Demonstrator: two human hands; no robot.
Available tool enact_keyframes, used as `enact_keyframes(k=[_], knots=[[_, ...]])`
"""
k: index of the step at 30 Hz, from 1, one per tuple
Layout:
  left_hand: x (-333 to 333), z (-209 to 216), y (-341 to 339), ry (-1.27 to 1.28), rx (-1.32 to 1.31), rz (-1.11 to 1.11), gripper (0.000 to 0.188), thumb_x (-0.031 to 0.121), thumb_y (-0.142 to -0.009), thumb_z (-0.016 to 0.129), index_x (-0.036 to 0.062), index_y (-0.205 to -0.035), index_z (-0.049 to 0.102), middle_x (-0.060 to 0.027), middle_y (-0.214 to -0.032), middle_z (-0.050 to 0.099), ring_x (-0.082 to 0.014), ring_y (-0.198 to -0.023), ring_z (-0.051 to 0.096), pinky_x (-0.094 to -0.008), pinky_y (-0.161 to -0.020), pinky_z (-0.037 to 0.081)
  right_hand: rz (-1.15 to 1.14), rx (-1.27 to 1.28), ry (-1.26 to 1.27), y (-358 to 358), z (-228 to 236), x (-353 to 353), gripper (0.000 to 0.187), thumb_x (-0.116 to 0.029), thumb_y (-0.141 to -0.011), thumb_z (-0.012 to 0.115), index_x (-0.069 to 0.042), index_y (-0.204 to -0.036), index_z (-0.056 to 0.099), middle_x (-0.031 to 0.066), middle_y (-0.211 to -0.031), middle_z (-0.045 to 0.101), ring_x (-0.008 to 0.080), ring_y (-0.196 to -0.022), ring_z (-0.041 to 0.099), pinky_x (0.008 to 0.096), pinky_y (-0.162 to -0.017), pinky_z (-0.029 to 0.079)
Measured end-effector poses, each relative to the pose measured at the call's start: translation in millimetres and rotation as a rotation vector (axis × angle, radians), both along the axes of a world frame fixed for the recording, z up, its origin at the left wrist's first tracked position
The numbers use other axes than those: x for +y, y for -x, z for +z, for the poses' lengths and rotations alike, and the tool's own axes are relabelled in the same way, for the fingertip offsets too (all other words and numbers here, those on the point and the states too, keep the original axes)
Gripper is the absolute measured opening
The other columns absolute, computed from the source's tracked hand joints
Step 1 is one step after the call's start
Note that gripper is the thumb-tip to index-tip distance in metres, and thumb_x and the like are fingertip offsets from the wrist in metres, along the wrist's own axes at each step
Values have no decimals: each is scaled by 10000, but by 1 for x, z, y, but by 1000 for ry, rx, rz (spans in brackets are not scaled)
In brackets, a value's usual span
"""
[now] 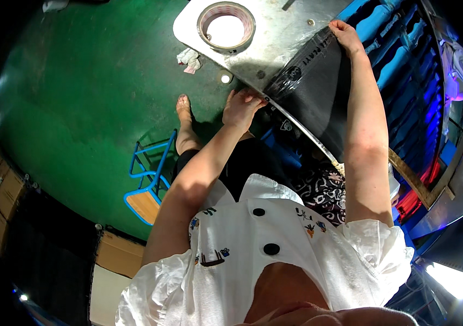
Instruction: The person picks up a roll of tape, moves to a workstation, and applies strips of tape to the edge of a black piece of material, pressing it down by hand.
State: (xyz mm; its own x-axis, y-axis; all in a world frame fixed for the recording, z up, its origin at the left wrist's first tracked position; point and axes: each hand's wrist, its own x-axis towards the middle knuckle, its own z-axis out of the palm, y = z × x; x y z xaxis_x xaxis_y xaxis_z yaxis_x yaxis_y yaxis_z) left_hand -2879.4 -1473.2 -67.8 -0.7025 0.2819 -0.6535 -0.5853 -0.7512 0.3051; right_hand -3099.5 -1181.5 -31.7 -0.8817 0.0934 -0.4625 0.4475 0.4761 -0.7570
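A clear plastic film (301, 66) with dark print lies along the edge of a black sheet (318, 100), on the metal-topped table (275, 27). My right hand (346, 37) reaches to the film's far end, thumb and fingers pinched together on its corner. At the near end, by the table's edge, my left hand (240, 110) has its fingers curled in beside the film; what they hold, if anything, is hidden. A large roll of clear tape (203, 26) lies flat on the tabletop, left of the film.
A blue-framed stool (143, 202) with a wooden seat stands on the green floor at left. Crumpled white scraps (189, 58) and a small tape roll (225, 78) are below the table edge. Blue slatted pieces (397, 60) fill the right side. Cardboard boxes (118, 254) stand at lower left.
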Motion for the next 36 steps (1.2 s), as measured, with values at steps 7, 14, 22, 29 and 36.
enact_keyframes(k=[7, 14, 22, 29, 36], knots=[[5, -1, -2, -41, -13, 13, 179, 67, -867, 434, -28, -1013, 475, -64, -823, 526, -277, -841, 564, -464, -839, 447, 30, -112, 65, -2, 10, -5, 135, -203, -850, 586, -75, -813, 605, -57, -698, 552, 53, -604, 477, 209, -572, 407], [10, 11, 1, 106, -125, 39, 202, -88, -777, 510, 10, -947, 464, -72, -840, 530, -226, -808, 574, -393, -765, 507, 15, -63, 36, -1, 10, -6, 163, -212, -833, 604, -53, -802, 620, -44, -692, 572, 62, -601, 485, 220, -573, 414], [1, 32, 0, 138, -179, 23, 228, -41, -786, 560, 38, -985, 484, -88, -903, 575, -222, -832, 579, -356, -742, 480, 56, -15, -114, 3, 0, 5, 182, -228, -815, 611, -47, -816, 632, -43, -720, 580, 65, -654, 487, 216, -622, 404], [6, 27, -5, 47, -130, -1, 180, -31, -763, 582, -18, -929, 514, -133, -901, 573, -239, -770, 595, -307, -678, 493, -38, -40, -8, 6, -17, 19, 183, -211, -844, 582, -34, -849, 628, -27, -738, 583, 81, -652, 498, 226, -628, 409], [20, 12, -4, 304, 24, 55, 153, -46, -744, 548, -70, -887, 499, -151, -805, 606, -210, -742, 599, -287, -658, 490, -41, 56, -170, 8, -18, 18, 184, -195, -833, 604, -16, -862, 635, -15, -746, 594, 85, -664, 501, 215, -644, 409]])
